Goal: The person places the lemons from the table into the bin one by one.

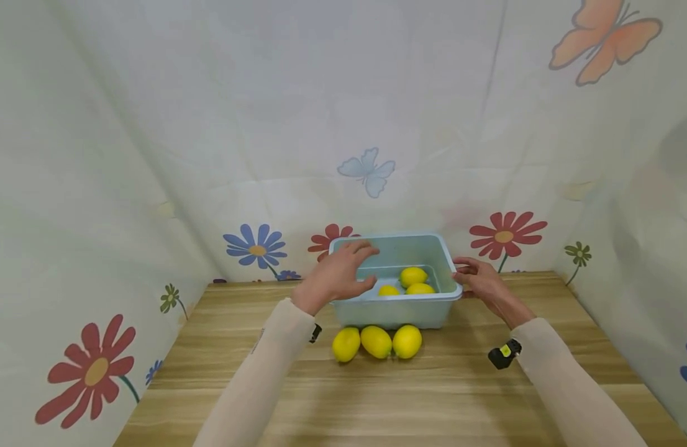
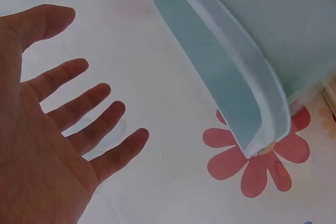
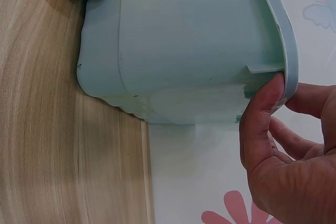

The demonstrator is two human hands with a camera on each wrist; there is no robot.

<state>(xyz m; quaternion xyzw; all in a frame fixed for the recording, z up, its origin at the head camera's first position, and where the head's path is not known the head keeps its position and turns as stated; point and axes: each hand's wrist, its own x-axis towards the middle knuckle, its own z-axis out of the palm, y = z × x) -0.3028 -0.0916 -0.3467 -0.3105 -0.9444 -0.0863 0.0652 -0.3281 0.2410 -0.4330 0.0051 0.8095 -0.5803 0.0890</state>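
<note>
A light blue plastic bin [image 1: 396,308] stands on the table against the wall. My right hand [image 1: 485,282] pinches its rim at the right front corner; the right wrist view shows finger and thumb [image 3: 310,99] on either side of the rim. Over the bin's left side, my left hand [image 1: 339,273] hovers with fingers spread and nothing in its grasp; its open palm [image 2: 47,166] is apart from the rim in the left wrist view. Inside the bin lie three yellow lemons [image 1: 413,277], one partly hidden by the front wall. Three more lemons [image 1: 376,342] sit in a row before it.
The wood-grain table [image 1: 366,403] reaches back to a cloth wall [image 1: 265,136] printed with flowers and butterflies. More cloth hangs at the left and right sides. Each wrist wears a small black device [image 1: 504,354] on a strap.
</note>
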